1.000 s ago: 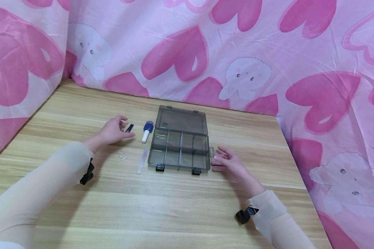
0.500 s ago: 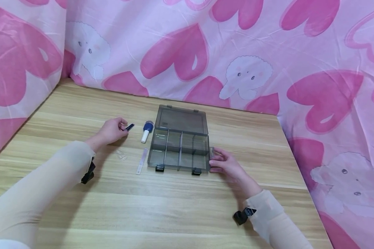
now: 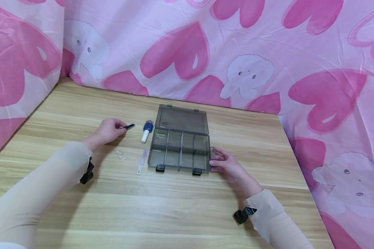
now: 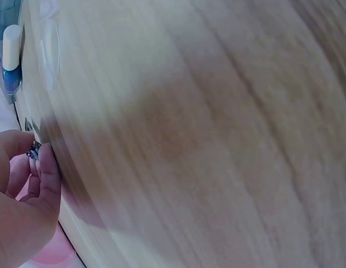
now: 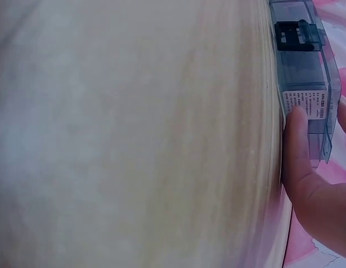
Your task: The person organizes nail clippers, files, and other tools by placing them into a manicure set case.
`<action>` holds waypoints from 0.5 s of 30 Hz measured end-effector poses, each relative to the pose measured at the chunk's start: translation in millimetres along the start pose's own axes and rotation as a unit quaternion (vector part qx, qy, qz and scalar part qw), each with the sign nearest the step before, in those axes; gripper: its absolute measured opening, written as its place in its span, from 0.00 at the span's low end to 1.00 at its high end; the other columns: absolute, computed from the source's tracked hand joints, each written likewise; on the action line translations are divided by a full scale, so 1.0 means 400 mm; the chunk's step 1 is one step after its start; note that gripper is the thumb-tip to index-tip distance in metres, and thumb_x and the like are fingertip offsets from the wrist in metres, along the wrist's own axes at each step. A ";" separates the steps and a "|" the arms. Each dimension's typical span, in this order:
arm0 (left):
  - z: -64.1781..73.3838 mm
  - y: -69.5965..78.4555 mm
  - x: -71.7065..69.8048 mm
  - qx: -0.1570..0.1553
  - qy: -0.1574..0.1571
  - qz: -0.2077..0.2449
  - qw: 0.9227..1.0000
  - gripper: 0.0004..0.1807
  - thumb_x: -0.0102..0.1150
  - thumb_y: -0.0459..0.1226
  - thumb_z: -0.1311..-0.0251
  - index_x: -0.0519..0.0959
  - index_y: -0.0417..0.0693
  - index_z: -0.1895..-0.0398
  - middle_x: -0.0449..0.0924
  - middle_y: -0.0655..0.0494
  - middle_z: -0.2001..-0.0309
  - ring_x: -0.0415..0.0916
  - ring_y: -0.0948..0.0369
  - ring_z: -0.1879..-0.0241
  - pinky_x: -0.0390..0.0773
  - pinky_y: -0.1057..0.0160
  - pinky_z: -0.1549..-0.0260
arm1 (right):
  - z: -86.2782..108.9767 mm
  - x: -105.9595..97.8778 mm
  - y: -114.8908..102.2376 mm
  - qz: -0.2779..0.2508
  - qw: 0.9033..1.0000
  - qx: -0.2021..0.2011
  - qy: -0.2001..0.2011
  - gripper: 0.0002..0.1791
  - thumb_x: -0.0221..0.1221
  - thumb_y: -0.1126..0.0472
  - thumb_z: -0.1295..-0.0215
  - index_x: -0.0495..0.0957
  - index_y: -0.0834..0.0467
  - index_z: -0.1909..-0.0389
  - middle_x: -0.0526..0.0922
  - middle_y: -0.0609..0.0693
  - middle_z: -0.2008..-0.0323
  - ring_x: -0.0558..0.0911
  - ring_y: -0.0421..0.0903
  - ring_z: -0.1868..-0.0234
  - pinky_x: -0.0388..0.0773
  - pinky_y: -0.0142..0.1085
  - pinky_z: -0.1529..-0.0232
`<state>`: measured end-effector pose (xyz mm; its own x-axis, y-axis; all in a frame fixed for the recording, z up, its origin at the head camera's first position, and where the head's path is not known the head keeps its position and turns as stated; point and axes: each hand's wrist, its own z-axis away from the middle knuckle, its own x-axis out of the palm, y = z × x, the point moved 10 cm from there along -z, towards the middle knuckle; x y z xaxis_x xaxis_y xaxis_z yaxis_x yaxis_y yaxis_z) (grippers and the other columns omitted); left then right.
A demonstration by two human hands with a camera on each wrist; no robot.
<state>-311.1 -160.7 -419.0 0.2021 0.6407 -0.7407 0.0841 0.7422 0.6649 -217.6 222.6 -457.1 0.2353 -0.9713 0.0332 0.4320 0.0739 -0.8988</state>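
Nail clippers (image 3: 129,127) sat pinched between thumb and fingers of the left hand (image 3: 109,130), just left of the nail polish bottle (image 3: 147,131); I saw the right hand (image 3: 230,167), fingers loosely parted, touching the compartment box's (image 3: 173,158) right wall.

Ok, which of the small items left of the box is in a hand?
The slim dark tool, pinched in the left hand; the white-capped blue bottle, pale strip and clear pieces lie on the table, untouched.
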 end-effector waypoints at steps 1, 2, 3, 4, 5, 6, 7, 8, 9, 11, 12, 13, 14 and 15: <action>0.001 0.001 -0.002 0.001 0.002 0.001 1.000 0.14 0.53 0.32 0.40 0.78 0.29 0.56 0.79 0.37 0.62 0.73 0.51 0.62 0.71 0.64 0.63 | 0.000 0.000 0.000 0.002 1.000 0.001 0.000 0.42 0.53 0.77 0.41 0.43 0.66 0.29 0.73 0.46 0.65 0.79 0.37 0.67 0.82 0.36 0.62; 0.001 0.001 -0.004 0.003 0.005 0.003 1.000 0.14 0.53 0.32 0.39 0.77 0.29 0.56 0.79 0.37 0.62 0.73 0.52 0.62 0.71 0.64 0.63 | 0.001 -0.001 -0.001 0.002 1.000 0.001 0.000 0.42 0.53 0.77 0.41 0.43 0.66 0.29 0.73 0.46 0.65 0.79 0.37 0.67 0.82 0.36 0.62; 0.002 0.002 -0.007 0.004 0.008 0.005 1.000 0.14 0.53 0.32 0.40 0.78 0.29 0.55 0.79 0.38 0.62 0.73 0.52 0.63 0.71 0.65 0.64 | 0.001 -0.001 -0.001 0.004 1.000 0.000 0.000 0.42 0.53 0.76 0.41 0.43 0.66 0.29 0.73 0.46 0.64 0.79 0.37 0.67 0.82 0.36 0.62; 0.003 0.003 -0.010 0.006 0.011 0.008 1.000 0.14 0.53 0.32 0.40 0.78 0.29 0.55 0.79 0.38 0.62 0.73 0.53 0.64 0.71 0.66 0.65 | 0.000 -0.001 -0.001 0.004 1.000 0.000 0.000 0.42 0.53 0.76 0.41 0.43 0.66 0.29 0.73 0.47 0.64 0.79 0.37 0.67 0.82 0.36 0.62; 0.004 0.005 -0.012 0.007 0.012 0.010 1.000 0.14 0.53 0.32 0.40 0.78 0.29 0.55 0.79 0.38 0.62 0.73 0.54 0.65 0.71 0.66 0.65 | 0.000 -0.001 -0.002 0.005 1.000 0.000 -0.001 0.42 0.53 0.76 0.41 0.43 0.66 0.29 0.73 0.47 0.64 0.79 0.37 0.66 0.82 0.36 0.61; 0.005 0.006 -0.014 0.008 0.013 0.013 1.000 0.14 0.53 0.31 0.40 0.78 0.29 0.55 0.80 0.38 0.63 0.73 0.56 0.66 0.71 0.68 0.66 | 0.000 -0.001 -0.002 0.006 1.000 -0.001 -0.001 0.42 0.53 0.76 0.41 0.43 0.66 0.29 0.73 0.47 0.64 0.79 0.37 0.66 0.82 0.36 0.61; 0.006 0.007 -0.016 0.010 0.014 0.017 1.000 0.14 0.53 0.31 0.40 0.78 0.29 0.56 0.80 0.38 0.63 0.73 0.57 0.67 0.71 0.69 0.67 | -0.001 -0.001 -0.002 0.007 1.000 -0.001 -0.001 0.42 0.54 0.76 0.41 0.43 0.66 0.29 0.73 0.47 0.63 0.79 0.37 0.66 0.82 0.36 0.61; 0.007 0.008 -0.017 0.010 0.013 0.021 1.000 0.14 0.53 0.31 0.40 0.78 0.29 0.56 0.80 0.38 0.63 0.72 0.60 0.69 0.71 0.70 0.69 | -0.001 0.000 -0.002 0.007 1.000 -0.002 -0.002 0.42 0.54 0.76 0.41 0.43 0.66 0.29 0.73 0.47 0.63 0.79 0.37 0.66 0.82 0.36 0.61; 0.008 0.009 -0.018 0.010 0.011 0.025 1.000 0.14 0.53 0.31 0.40 0.77 0.29 0.55 0.79 0.38 0.63 0.71 0.61 0.71 0.72 0.71 0.71 | -0.002 0.000 -0.002 0.008 1.000 -0.002 -0.002 0.42 0.54 0.76 0.41 0.43 0.66 0.29 0.73 0.47 0.62 0.79 0.37 0.65 0.82 0.36 0.60; 0.009 0.010 -0.019 0.011 0.006 0.029 1.000 0.14 0.53 0.31 0.40 0.77 0.29 0.54 0.79 0.37 0.63 0.71 0.63 0.73 0.72 0.72 0.73 | -0.003 0.000 -0.002 0.010 1.000 -0.003 -0.005 0.42 0.54 0.76 0.41 0.43 0.66 0.29 0.74 0.47 0.62 0.79 0.38 0.66 0.82 0.36 0.60; 0.009 0.011 -0.020 0.011 0.004 0.029 1.000 0.14 0.53 0.31 0.40 0.77 0.29 0.54 0.79 0.37 0.63 0.71 0.64 0.73 0.72 0.72 0.74 | -0.003 0.000 -0.002 0.010 1.000 -0.004 -0.005 0.42 0.54 0.75 0.41 0.43 0.67 0.29 0.74 0.47 0.62 0.79 0.38 0.65 0.82 0.37 0.60; 0.010 0.013 -0.020 0.011 0.002 0.030 0.999 0.14 0.53 0.31 0.40 0.76 0.29 0.54 0.79 0.37 0.63 0.71 0.63 0.73 0.72 0.71 0.74 | -0.003 0.001 -0.002 0.011 1.000 -0.005 -0.007 0.43 0.55 0.75 0.41 0.42 0.67 0.29 0.74 0.47 0.63 0.79 0.38 0.65 0.82 0.37 0.59; 0.010 0.014 -0.020 0.012 0.000 0.029 1.000 0.14 0.53 0.31 0.39 0.76 0.29 0.54 0.79 0.37 0.63 0.72 0.63 0.73 0.73 0.71 0.74 | -0.003 0.001 -0.002 0.011 1.000 -0.007 -0.009 0.42 0.55 0.75 0.41 0.42 0.68 0.29 0.74 0.47 0.63 0.79 0.38 0.65 0.82 0.37 0.59; 0.011 0.015 -0.021 0.012 -0.001 0.027 1.000 0.14 0.53 0.31 0.39 0.76 0.29 0.53 0.79 0.36 0.63 0.72 0.61 0.72 0.73 0.70 0.73 | -0.003 0.001 -0.002 0.012 1.000 -0.008 -0.011 0.42 0.55 0.74 0.41 0.43 0.68 0.29 0.74 0.47 0.63 0.79 0.37 0.65 0.82 0.37 0.59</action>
<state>-307.8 -162.4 -408.3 0.2098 0.6793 -0.7032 0.0958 0.7015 0.7062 -218.9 221.8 -456.7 0.2639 -0.9643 0.0216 0.4117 0.0924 -0.9066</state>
